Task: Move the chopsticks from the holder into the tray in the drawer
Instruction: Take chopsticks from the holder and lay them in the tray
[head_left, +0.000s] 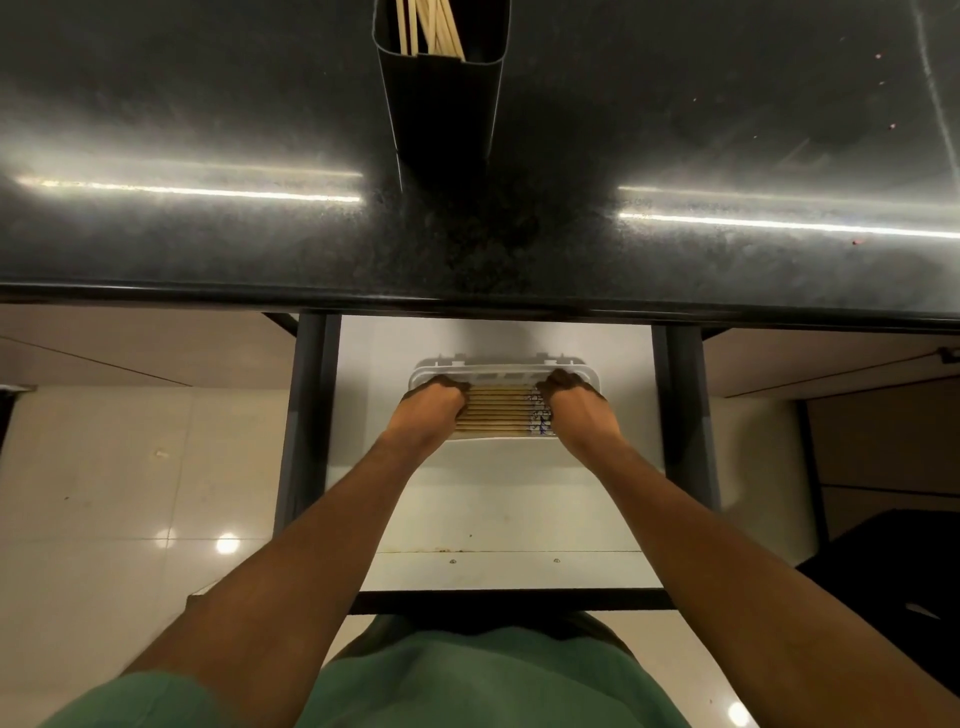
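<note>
- The chopsticks (496, 410) already moved lay side by side in the white tray (506, 371) in the open drawer (498, 499), long axis running left to right; the left hand (434, 408) and right hand (576, 408) were curled down over their two ends; whether the fingers truly gripped them I could not tell.
- More chopsticks (428, 26) stood upright in the dark holder (441, 104) on the counter (208, 234), well apart, straight ahead of and above both hands; neither hand looked nearer.

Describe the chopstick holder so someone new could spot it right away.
Start at the dark countertop above the open drawer. At its far middle stands the holder, a tall black container. Loose pale chopsticks stick out of it.
</note>
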